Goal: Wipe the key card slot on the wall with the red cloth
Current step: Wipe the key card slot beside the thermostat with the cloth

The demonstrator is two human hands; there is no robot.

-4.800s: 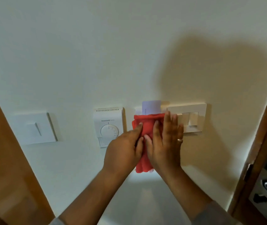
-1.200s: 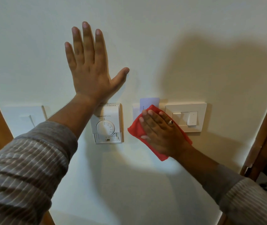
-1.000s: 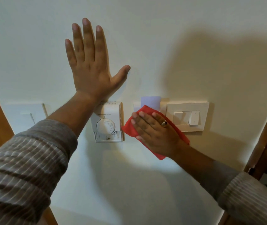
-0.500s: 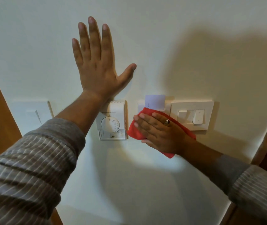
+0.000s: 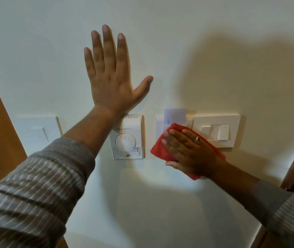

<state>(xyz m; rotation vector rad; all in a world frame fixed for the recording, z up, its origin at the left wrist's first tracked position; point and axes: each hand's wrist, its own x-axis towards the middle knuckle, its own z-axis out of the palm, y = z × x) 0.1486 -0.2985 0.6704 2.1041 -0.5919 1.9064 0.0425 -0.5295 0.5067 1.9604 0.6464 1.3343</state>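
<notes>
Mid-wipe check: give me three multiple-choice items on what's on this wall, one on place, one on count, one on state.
1. The thermostat sits where relative to the key card slot?
A. left of it
B. right of it
C. above it

2. How many rocker switches show on the switch plate?
A. one
B. two
C. four

3. What is the left hand doing?
A. gripping the red cloth
B. pressed flat on the wall, fingers spread
C. turning the dial

Key:
1 A, the thermostat lies between the left forearm and the slot.
2 B, two rockers sit side by side.
3 B, the palm lies open on bare wall; the right hand presses the cloth.
</notes>
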